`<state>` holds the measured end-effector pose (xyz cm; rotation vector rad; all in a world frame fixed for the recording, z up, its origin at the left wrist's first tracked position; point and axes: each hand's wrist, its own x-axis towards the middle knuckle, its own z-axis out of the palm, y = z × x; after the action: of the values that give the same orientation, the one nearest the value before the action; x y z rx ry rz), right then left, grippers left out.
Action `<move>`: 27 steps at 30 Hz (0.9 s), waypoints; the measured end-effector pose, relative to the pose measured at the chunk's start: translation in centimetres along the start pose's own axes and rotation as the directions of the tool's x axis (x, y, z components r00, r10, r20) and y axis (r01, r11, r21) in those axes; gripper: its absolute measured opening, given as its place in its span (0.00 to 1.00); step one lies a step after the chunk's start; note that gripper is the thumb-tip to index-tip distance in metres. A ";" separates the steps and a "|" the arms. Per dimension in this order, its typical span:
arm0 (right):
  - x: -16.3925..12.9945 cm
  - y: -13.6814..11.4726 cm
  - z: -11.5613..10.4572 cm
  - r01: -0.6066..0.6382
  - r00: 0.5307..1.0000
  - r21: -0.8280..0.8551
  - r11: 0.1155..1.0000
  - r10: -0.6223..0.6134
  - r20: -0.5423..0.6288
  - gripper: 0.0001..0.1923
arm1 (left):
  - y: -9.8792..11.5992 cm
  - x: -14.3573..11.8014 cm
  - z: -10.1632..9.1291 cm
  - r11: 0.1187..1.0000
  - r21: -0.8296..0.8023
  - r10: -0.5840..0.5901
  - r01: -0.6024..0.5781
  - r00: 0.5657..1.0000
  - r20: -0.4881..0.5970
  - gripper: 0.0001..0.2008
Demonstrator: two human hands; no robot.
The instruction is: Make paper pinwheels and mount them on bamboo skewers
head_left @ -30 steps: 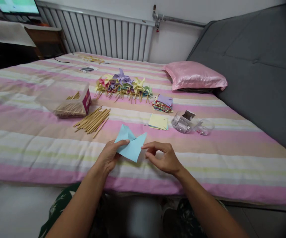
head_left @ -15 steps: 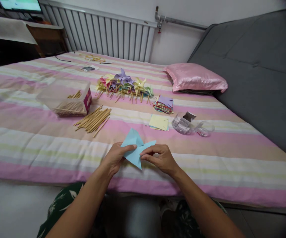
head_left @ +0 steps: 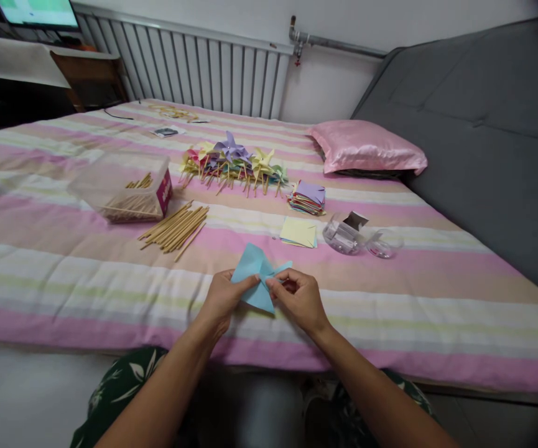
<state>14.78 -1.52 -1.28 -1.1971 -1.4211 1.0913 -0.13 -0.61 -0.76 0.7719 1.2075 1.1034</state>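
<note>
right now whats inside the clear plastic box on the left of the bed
The clear plastic box holds thin wooden sticks, some poking up at its right end, more lying along the bottom. Its cloudy walls hide how many there are, or whether anything else is in there.

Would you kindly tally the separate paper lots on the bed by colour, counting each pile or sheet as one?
Blue sheet, held by the left hand and right hand: 1
Yellow-topped pile: 1
Purple-topped mixed stack: 1
Multicoloured pinwheel heap: 1
Total: 4

Pink pillow [head_left: 366, 146], wooden sticks [head_left: 175, 227], finished pinwheels [head_left: 231, 160], striped bedspread [head_left: 63, 274].
</note>
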 end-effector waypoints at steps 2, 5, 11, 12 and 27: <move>-0.1 -0.1 0.0 -0.001 1.000 0.002 1.000 0.001 -0.014 0.11 | -0.3 0.1 -0.1 1.000 0.002 0.011 -0.011 1.000 0.017 0.13; -0.2 -0.2 0.1 0.000 0.999 0.004 1.000 0.000 -0.037 0.11 | -0.6 0.2 -0.1 1.000 0.015 0.023 -0.024 0.999 0.034 0.14; -0.2 0.2 0.3 -0.008 0.996 -0.068 0.998 0.002 -0.090 0.13 | -0.4 -0.2 0.4 0.999 0.025 0.025 -0.026 0.998 0.056 0.14; -0.2 0.3 0.3 -0.008 0.995 -0.081 0.997 0.000 -0.099 0.13 | -0.3 -0.3 0.5 0.999 0.026 0.020 -0.022 0.998 0.060 0.14; -0.2 0.4 0.4 0.001 0.988 -0.118 0.993 -0.019 -0.154 0.13 | -0.3 -0.6 0.9 1.000 0.010 0.020 -0.020 0.999 0.049 0.13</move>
<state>14.43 -1.71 -1.79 -1.3274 -1.3845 0.8974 0.83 -1.15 -0.61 0.8161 1.1668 1.0894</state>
